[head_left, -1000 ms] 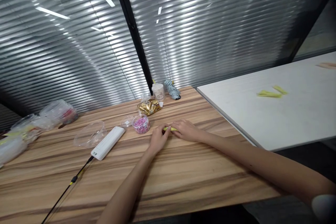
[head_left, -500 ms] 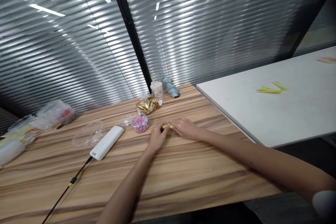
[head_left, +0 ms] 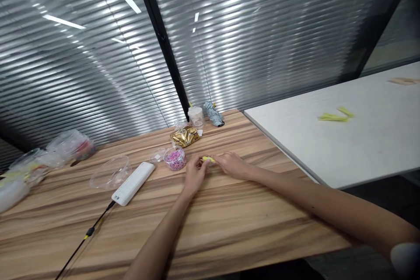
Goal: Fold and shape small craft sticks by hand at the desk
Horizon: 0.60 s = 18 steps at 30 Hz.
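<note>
Above the wooden table, a small yellow piece (head_left: 208,159), its kind too small to make out, lies between my two hands. My left hand (head_left: 194,172) pinches it from the left with thumb and fingers. At its right end the bent fingers of my right hand (head_left: 232,164) close on it, with part of the tip hidden. A round clear tub (head_left: 175,158) of small pink and purple bits stands just left of my left hand. Behind the tub lies a crumpled gold packet (head_left: 185,136).
A white power bank (head_left: 133,183) with a black cable lies left, beside a clear plastic bowl (head_left: 110,173). A white cup (head_left: 196,117) and a grey-blue pouch (head_left: 213,113) stand at the back. Yellow strips (head_left: 333,117) and another person's hand (head_left: 404,81) are on the white table.
The yellow piece shows more between my hands, and my right hand's fingers have shifted slightly along it. The whole view has tilted up a little.
</note>
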{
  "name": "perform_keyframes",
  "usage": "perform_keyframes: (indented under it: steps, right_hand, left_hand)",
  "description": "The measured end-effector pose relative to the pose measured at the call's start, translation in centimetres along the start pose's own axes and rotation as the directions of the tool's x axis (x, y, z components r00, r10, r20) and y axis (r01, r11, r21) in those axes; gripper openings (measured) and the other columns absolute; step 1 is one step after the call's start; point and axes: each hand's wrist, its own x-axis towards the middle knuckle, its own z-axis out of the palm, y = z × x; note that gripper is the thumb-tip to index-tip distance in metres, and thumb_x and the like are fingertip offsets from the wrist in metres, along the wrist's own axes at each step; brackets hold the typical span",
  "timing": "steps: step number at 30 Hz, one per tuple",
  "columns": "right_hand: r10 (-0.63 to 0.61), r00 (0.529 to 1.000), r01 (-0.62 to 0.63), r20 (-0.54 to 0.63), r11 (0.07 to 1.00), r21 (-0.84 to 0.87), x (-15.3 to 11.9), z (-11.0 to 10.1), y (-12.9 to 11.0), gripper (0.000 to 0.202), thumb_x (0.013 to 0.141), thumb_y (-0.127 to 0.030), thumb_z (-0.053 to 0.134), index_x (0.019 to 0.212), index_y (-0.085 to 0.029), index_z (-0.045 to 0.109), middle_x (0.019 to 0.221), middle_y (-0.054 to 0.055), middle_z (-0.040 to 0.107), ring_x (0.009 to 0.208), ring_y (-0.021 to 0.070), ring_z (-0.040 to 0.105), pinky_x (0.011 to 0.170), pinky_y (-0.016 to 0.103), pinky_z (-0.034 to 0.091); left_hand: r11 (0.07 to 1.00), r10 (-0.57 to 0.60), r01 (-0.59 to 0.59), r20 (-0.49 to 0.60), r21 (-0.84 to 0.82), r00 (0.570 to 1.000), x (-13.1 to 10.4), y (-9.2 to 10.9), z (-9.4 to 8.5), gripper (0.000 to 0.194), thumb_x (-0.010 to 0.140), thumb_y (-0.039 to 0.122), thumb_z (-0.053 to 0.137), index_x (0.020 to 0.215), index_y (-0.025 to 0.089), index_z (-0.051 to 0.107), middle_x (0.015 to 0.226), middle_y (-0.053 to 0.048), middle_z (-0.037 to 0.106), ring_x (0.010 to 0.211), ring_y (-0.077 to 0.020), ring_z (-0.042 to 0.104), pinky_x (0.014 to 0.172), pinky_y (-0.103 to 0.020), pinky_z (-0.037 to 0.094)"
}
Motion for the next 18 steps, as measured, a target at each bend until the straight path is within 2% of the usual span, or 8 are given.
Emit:
perform_keyframes:
  steps: [9,13,18]
  right_hand:
    - [-0.070,0.997,0.071,-0.040,0.997,0.015,0.03,0.48,0.27,0.033,0.085,-0.018,0.038,0.118,-0.018,0.044,0.087,0.008,0.065,0.076,0.0197,0.058,0.064,0.026,0.036]
    - [-0.091,0.994,0.094,-0.053,0.994,0.058,-0.04,0.06,-0.05,0.029,0.090,-0.027,0.031,0.112,-0.016,0.048,0.090,0.009,0.064,0.077,0.0193,0.058,0.064,0.026,0.036]
    - [-0.062,0.997,0.066,-0.053,0.996,0.064,-0.10,-0.34,-0.38,0.030,0.091,-0.034,0.028,0.100,-0.016,0.051,0.089,0.009,0.063,0.076,0.0186,0.058,0.065,0.026,0.035]
  left_hand:
    - [0.992,0.056,-0.057,0.010,0.113,0.998,-0.17,0.62,-0.10,0.019,0.074,0.030,0.055,0.084,0.015,0.061,0.083,-0.006,0.062,0.069,-0.0134,0.055,0.062,-0.024,0.043]
    - [0.989,0.034,-0.031,-0.024,0.144,0.999,-0.16,0.46,-0.05,0.019,0.073,0.031,0.056,0.081,0.014,0.062,0.078,-0.005,0.063,0.066,-0.0128,0.054,0.061,-0.024,0.042]
    - [0.994,-0.046,0.053,-0.078,0.093,0.996,-0.03,0.09,0.04,0.019,0.071,0.031,0.056,0.077,0.014,0.060,0.070,-0.002,0.061,0.058,-0.0106,0.051,0.055,-0.022,0.040]
